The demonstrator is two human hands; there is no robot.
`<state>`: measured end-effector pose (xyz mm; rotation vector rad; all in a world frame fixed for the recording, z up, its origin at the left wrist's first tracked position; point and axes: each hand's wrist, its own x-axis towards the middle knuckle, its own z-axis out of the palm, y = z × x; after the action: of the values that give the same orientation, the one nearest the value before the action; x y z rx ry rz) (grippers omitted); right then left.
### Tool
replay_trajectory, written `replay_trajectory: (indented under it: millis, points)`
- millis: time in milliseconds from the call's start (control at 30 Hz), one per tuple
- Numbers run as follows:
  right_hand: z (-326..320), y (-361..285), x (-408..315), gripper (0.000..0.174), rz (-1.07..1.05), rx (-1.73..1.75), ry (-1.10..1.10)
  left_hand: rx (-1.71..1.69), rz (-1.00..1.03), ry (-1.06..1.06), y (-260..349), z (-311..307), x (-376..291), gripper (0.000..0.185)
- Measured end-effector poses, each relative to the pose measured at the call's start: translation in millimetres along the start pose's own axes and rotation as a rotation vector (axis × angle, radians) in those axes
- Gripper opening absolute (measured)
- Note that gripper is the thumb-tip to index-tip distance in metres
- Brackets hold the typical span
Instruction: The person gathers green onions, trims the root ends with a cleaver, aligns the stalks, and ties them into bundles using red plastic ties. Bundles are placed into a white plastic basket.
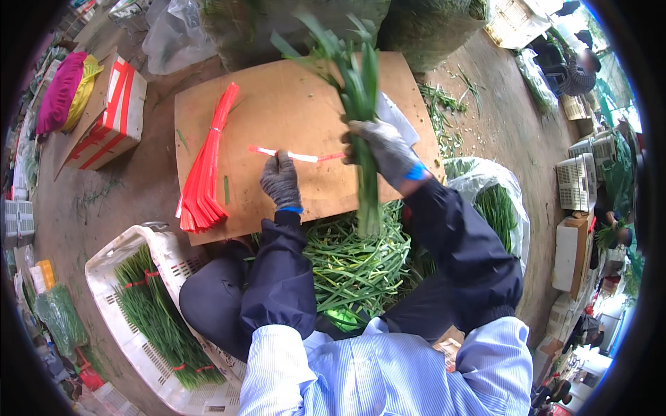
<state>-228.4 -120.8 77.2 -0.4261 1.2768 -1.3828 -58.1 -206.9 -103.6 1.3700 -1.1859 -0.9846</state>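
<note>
My left hand (281, 183), in a grey knit glove, pinches a red-and-white tie strip (301, 156) just above a brown board (291, 114). In my gloved right hand (382, 151) is a bunch of long flat green leaves (363, 86), probably garlic chives, held upright and blurred at its top. The strip's right end reaches close to the fingers of that hand; whether it touches them I cannot tell. A sheaf of red tie strips (205, 177), gathered near its upper end, lies on the board's left side. Partly behind my right hand is a flat pale grey sheet or blade (396, 118).
Loose cut leaves (354, 260) are heaped between my knees. A white plastic crate (112, 291) at left holds tied green bundles (161, 317). An open plastic bag (520, 208) of greens stands at right. Large filled bags (302, 31) and a taped box (112, 112) stand beyond.
</note>
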Motion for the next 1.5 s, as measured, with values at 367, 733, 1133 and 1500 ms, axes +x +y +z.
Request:
replay_trajectory:
  millis: [367, 733, 1133, 1500]
  points:
    - [15, 93, 122, 0.051, -0.161, -0.554, 0.271, 0.11, 0.168, -0.012, 17, -3, -17, 0.021]
    - [-2, 108, -3, 0.05, -0.438, -0.474, 0.268, 0.166, 0.241, -0.025, 5, -18, -22, 0.021]
    - [-21, 85, -98, 0.05, -0.426, -0.61, 0.029, 0.398, 0.294, -0.403, -23, -58, 4, 0.026]
    - [-80, 91, -180, 0.037, -0.146, -0.164, 0.075, 0.18, 0.294, -0.317, 36, -101, -55, 0.013]
